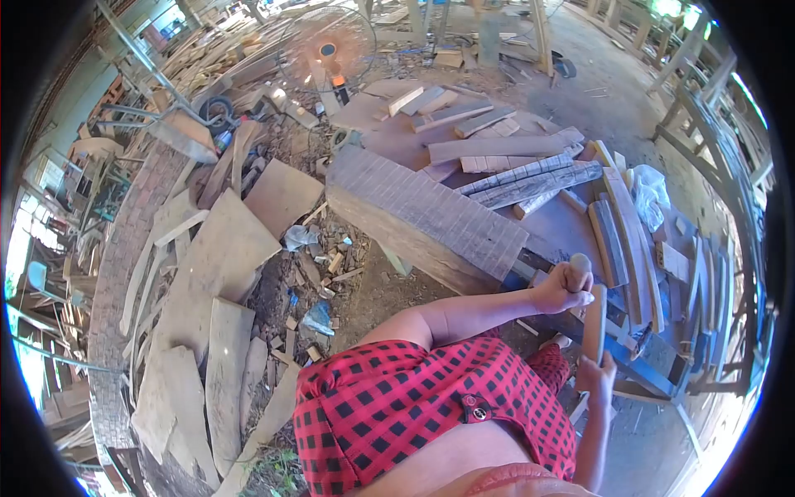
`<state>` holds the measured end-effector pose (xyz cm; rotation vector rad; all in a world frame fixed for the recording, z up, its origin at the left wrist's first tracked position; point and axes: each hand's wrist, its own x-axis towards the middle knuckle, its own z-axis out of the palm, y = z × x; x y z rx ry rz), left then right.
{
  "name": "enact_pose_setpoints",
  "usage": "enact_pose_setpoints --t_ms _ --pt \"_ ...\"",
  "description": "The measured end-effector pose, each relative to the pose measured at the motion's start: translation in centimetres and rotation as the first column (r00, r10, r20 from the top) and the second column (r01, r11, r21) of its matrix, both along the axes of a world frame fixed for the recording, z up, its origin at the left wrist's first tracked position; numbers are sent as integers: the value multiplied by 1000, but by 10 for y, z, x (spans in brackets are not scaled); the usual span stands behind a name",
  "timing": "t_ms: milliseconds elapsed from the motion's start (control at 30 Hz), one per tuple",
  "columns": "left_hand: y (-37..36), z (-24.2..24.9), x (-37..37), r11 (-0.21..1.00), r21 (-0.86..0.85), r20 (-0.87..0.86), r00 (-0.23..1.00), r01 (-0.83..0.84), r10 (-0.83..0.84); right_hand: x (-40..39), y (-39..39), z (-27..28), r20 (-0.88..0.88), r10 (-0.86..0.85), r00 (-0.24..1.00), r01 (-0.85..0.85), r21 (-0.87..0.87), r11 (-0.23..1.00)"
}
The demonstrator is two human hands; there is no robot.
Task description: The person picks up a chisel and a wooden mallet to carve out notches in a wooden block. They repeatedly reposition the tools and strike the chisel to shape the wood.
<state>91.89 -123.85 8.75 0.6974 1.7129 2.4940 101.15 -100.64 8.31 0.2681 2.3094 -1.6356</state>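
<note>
My left hand (565, 286) is closed around a rounded wooden handle (580, 264) and is beside the upper end of a narrow wooden piece (594, 323). Lower down, my right hand (596, 374) grips that same piece near its bottom end. Both hands are over a blue metal frame (642, 369), to the right of a thick wooden block (422, 211) with a grooved top. What the handle belongs to cannot be made out.
Wooden pieces (538, 178) lie piled beyond the block, and long boards (639, 248) lean at the right. Large planks (199, 290) lie at the left. A round fan (328, 50) stands at the back. Wood scraps (335, 263) litter the ground.
</note>
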Motion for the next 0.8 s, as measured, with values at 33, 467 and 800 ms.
enact_pose_setpoints --t_ms 33,467,800 --pt "3 3 -1 1000 -2 4 1000 -10 10 7 0 -16 28 -59 998 62 -107 992" --pt "55 53 -41 992 -116 67 997 40 -32 13 6 -16 117 -51 992 80 -266 960" --pt "71 33 -23 960 -277 1 999 -39 41 12 11 -23 140 -10 990 48 -274 961"
